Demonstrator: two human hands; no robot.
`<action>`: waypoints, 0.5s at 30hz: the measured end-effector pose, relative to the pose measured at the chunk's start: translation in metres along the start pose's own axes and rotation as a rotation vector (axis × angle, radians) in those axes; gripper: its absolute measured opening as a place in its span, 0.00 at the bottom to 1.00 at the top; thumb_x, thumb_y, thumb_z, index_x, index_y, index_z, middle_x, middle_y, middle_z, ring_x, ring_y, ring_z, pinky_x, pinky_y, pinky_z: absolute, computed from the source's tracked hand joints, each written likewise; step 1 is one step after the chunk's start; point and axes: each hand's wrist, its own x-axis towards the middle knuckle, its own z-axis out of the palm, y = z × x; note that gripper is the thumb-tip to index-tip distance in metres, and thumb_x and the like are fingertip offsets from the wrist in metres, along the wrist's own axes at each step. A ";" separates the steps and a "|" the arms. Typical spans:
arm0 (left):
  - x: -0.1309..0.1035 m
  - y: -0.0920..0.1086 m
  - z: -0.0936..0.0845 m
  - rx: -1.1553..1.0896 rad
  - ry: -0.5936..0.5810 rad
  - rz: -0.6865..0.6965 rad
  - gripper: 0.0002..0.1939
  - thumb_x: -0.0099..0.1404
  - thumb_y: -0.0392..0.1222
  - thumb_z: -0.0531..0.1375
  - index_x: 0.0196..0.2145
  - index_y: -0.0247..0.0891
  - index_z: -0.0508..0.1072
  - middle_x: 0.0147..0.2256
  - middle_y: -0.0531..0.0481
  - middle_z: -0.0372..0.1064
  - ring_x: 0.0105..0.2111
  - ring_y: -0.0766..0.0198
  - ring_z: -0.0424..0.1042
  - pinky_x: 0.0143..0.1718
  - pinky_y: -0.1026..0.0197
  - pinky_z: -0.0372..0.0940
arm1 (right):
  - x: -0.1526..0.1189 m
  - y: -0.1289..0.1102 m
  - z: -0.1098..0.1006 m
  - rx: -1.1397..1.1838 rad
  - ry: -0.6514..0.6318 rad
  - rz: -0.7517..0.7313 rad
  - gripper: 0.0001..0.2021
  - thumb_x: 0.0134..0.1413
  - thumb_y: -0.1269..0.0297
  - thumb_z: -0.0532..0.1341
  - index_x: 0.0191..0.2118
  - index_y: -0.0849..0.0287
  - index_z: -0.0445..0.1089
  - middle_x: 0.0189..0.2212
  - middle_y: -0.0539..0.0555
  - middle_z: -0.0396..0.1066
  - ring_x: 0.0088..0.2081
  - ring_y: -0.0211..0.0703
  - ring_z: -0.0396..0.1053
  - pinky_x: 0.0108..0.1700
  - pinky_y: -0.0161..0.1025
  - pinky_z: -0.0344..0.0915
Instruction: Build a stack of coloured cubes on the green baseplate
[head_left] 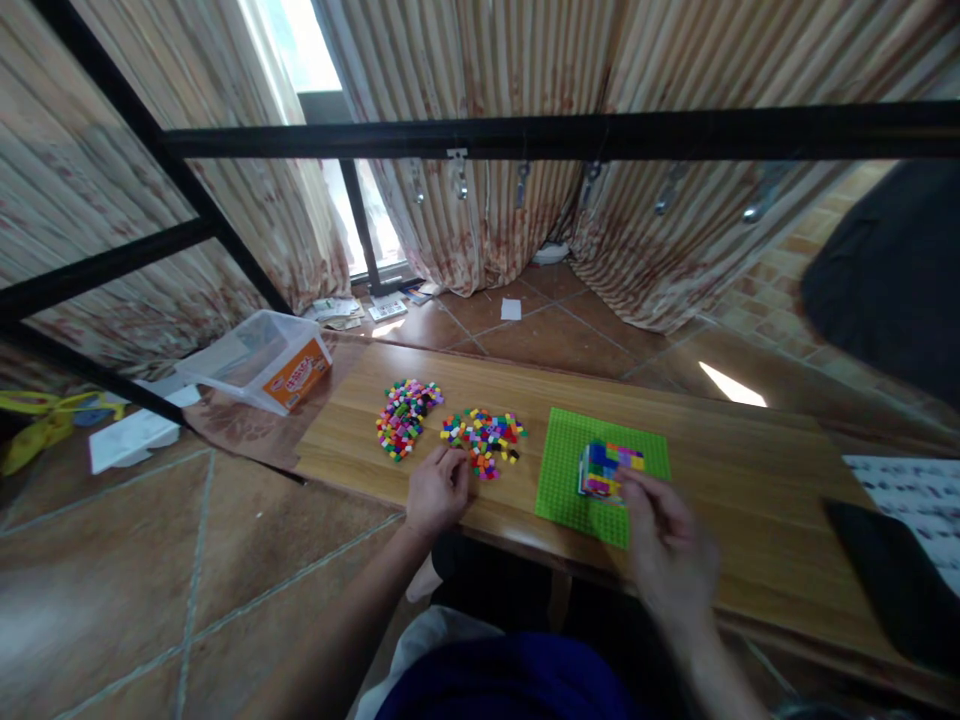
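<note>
My left hand (439, 490) rests at the table's near edge with its fingers curled together, beside a loose pile of small coloured building bricks (487, 432); whatever it may hold is hidden. Over the right side of a multicoloured brick block (600, 468), my right hand (670, 540) is slightly blurred, thumb and fingers pinched. Anything between those fingertips is too small to make out. The block stands on a green studded baseplate (559, 460), and my right hand covers the plate's near right corner. Another pile of bricks (403, 420) lies farther left.
A clear plastic box (259, 350) with an orange label stands beyond the wooden table's (750, 480) left end. On the right are a dark flat object (892, 570) and a printed sheet (915, 500). A black metal bar (525, 138) crosses in front of the curtains.
</note>
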 end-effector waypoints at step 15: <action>-0.003 0.002 0.003 0.031 0.006 0.030 0.09 0.69 0.38 0.53 0.37 0.40 0.73 0.33 0.48 0.70 0.35 0.64 0.71 0.37 0.63 0.66 | 0.010 0.010 0.104 -0.282 -0.385 -0.289 0.15 0.61 0.63 0.50 0.42 0.60 0.73 0.39 0.58 0.74 0.41 0.47 0.70 0.46 0.45 0.66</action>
